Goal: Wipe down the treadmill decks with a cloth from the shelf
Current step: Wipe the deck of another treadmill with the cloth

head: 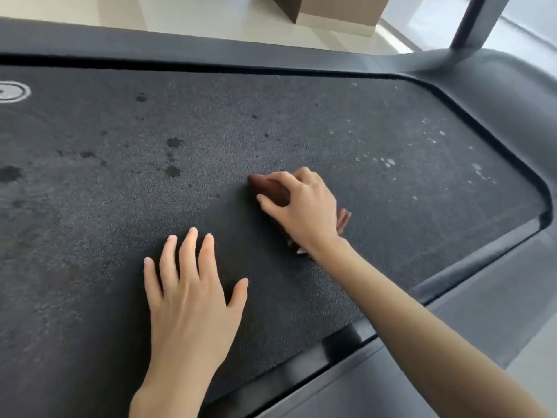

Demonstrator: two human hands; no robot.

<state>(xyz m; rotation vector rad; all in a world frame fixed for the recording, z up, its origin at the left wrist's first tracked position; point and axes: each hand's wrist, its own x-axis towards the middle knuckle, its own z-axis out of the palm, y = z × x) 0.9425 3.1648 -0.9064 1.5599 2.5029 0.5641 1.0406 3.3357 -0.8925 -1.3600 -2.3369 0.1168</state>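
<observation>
Currently the right hand (304,206) grips a brown cloth (268,188), fingers and thumb curled round it, pressing it onto the treadmill belt (90,236). Part of the cloth pokes out beside the wrist; whether it is folded or bunched is hard to tell under the palm. Near it, closer to the person, the left hand (193,297) lies flat on the belt, fingers straight and spread. Beyond the left hand lie dark spots (174,142); past the right hand sit white specks (388,162).
</observation>
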